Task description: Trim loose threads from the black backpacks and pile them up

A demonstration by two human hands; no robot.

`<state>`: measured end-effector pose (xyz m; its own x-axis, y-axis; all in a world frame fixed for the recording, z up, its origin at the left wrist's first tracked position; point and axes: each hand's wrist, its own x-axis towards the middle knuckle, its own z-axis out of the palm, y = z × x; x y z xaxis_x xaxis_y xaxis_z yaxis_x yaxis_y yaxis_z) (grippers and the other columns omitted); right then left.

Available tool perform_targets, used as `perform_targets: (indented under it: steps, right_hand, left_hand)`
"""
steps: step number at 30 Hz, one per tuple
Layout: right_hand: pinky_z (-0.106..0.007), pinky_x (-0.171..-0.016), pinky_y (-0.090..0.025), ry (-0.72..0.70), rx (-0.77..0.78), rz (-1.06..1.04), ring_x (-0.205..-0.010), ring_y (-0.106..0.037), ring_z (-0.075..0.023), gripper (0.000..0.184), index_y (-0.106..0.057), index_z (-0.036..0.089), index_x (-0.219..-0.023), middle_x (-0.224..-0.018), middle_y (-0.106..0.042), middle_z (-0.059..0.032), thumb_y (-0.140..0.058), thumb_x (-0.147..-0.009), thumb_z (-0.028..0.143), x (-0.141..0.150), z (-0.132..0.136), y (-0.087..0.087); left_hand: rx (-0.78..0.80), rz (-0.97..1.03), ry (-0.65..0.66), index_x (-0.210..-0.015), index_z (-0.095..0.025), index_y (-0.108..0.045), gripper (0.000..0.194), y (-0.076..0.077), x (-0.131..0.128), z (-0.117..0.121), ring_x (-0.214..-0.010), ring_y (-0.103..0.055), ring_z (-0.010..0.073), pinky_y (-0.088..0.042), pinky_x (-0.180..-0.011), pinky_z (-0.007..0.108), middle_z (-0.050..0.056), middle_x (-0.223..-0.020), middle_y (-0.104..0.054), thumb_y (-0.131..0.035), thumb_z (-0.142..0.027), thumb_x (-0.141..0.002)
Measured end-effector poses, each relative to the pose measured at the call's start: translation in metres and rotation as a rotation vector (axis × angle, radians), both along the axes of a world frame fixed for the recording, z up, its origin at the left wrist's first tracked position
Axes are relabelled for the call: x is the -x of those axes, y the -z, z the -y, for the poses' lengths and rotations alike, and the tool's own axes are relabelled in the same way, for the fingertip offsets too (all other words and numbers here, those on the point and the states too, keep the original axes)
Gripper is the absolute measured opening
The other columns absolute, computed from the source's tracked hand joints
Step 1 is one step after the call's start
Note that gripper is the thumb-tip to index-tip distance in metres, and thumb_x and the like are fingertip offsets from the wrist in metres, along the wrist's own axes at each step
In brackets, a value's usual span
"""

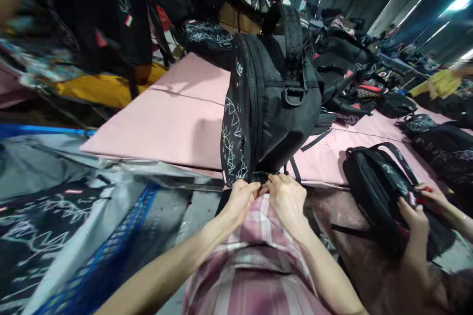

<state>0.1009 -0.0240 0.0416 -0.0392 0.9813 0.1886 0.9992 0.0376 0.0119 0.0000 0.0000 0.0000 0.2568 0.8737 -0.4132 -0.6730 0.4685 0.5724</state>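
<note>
A black backpack [273, 103] with white scribble print along its left side stands on the pink tabletop [177, 123], right in front of my body. A metal D-ring and a wide strap show on its upper part. My left hand [241, 199] pinches the near bottom edge of the backpack, thumb and fingers pressed together. Close beside it, my right hand [287, 199] is curled over the same edge, its knuckles up. A small shiny piece shows between the fingertips, too small to name.
At the right, another person's hands [416, 216] hold a second black backpack [377, 187] at the table edge. More black bags [340, 64] are piled behind. A blue mesh [107, 251] and a printed black bag [40, 241] lie low at the left. A blurred person stands upper left.
</note>
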Motion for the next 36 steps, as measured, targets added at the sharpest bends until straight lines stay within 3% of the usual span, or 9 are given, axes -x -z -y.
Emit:
perform_targets:
  steps: [4,8,13,21,27,32,36]
  right_hand:
    - [-0.026,-0.059,-0.034,-0.003,0.026,-0.032,-0.076,-0.059,-0.0152,0.02,-0.065,0.025,-0.096,-0.083,-0.067,-0.0007,-0.046,-0.088,0.025,-0.0038,0.0012,0.0013]
    - [-0.025,-0.06,-0.035,-0.005,0.037,-0.057,-0.077,-0.059,-0.0152,0.021,-0.065,0.025,-0.097,-0.084,-0.067,-0.0014,-0.046,-0.088,0.027,-0.0045,-0.0004,0.0034]
    - [-0.026,-0.059,-0.035,0.0,0.055,-0.057,-0.077,-0.059,-0.0159,0.022,-0.065,0.025,-0.099,-0.085,-0.067,-0.0011,-0.046,-0.088,0.026,-0.0045,-0.001,0.003]
    - [-0.025,-0.06,-0.036,0.013,0.084,-0.059,-0.079,-0.06,-0.0158,0.022,-0.065,0.025,-0.098,-0.085,-0.067,-0.0017,-0.045,-0.088,0.027,-0.0038,-0.0025,0.0005]
    - [-0.025,-0.061,-0.037,0.027,0.083,-0.084,-0.081,-0.06,-0.015,0.022,-0.065,0.025,-0.098,-0.087,-0.067,-0.0013,-0.045,-0.089,0.028,-0.0045,-0.0026,0.0004]
    - [-0.025,-0.06,-0.037,0.023,0.095,-0.071,-0.079,-0.06,-0.0154,0.022,-0.065,0.025,-0.097,-0.087,-0.067,-0.0018,-0.044,-0.089,0.028,-0.004,-0.0025,0.0016]
    - [-0.024,-0.06,-0.038,0.032,0.102,-0.068,-0.08,-0.06,-0.0158,0.022,-0.065,0.024,-0.097,-0.087,-0.067,-0.0034,-0.045,-0.088,0.028,0.0,-0.0043,0.0019]
  left_hand:
    - [0.017,-0.017,-0.015,-0.039,-0.017,-0.037,0.034,0.002,-0.0011,0.0011,-0.049,-0.053,0.0068,-0.051,-0.066,0.022,-0.004,-0.041,-0.049,-0.069,-0.012,-0.049]
    - [0.013,-0.028,0.006,-0.041,-0.015,-0.043,0.027,-0.0004,-0.0011,0.0008,-0.052,-0.053,0.0073,-0.049,-0.063,0.022,-0.001,-0.047,-0.055,-0.069,-0.012,-0.049]
    - [0.004,-0.013,-0.001,-0.04,-0.017,-0.037,0.033,-0.0003,-0.002,0.0003,-0.049,-0.05,0.0064,-0.05,-0.065,0.025,-0.003,-0.043,-0.051,-0.068,-0.011,-0.05]
    - [-0.004,-0.013,0.018,-0.042,-0.015,-0.044,0.026,0.0029,-0.0022,0.0001,-0.06,-0.059,0.0118,-0.05,-0.069,0.028,0.003,-0.054,-0.061,-0.068,-0.012,-0.05]
    - [-0.016,0.006,0.015,-0.038,-0.016,-0.04,0.031,0.0019,-0.0019,0.0005,-0.051,-0.052,0.0078,-0.051,-0.068,0.028,-0.002,-0.046,-0.054,-0.068,-0.012,-0.05]
    - [-0.005,-0.014,0.003,-0.041,-0.015,-0.043,0.028,0.0027,-0.0025,0.0009,-0.055,-0.056,0.009,-0.05,-0.065,0.024,0.002,-0.051,-0.059,-0.069,-0.013,-0.049]
    - [-0.005,-0.038,0.014,-0.045,-0.015,-0.044,0.025,0.0047,-0.0025,0.0009,-0.055,-0.058,0.0114,-0.051,-0.069,0.03,0.001,-0.052,-0.06,-0.069,-0.012,-0.05]
